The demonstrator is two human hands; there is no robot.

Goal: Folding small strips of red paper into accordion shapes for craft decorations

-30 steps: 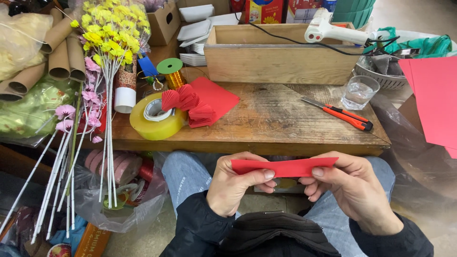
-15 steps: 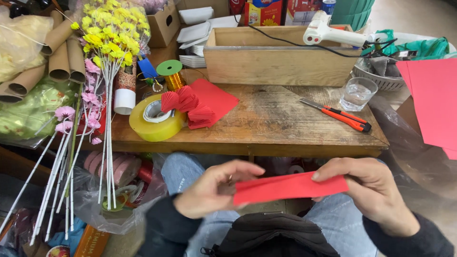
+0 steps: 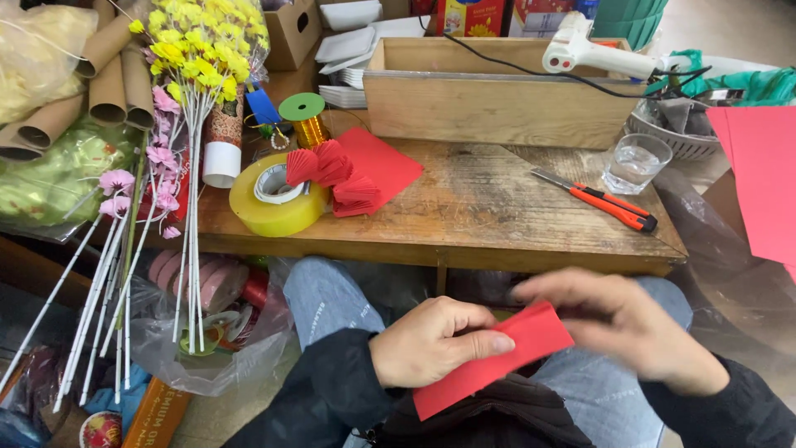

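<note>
Red paper strip (image 3: pixel 489 358), held level between both hands over the lap a second ago, now slants from low left to high right just below the wooden table (image 3: pixel 464 232), and looks wider and shorter than before, as if opened or turned. At its left, the left hand (image 3: pixel 431 340) has come on top, thumb and fingers pinched on the near part. At the right, the right hand (image 3: pixel 630 332) is blurred in motion; its fingertips lie on the strip's upper end, grip unclear.
</note>
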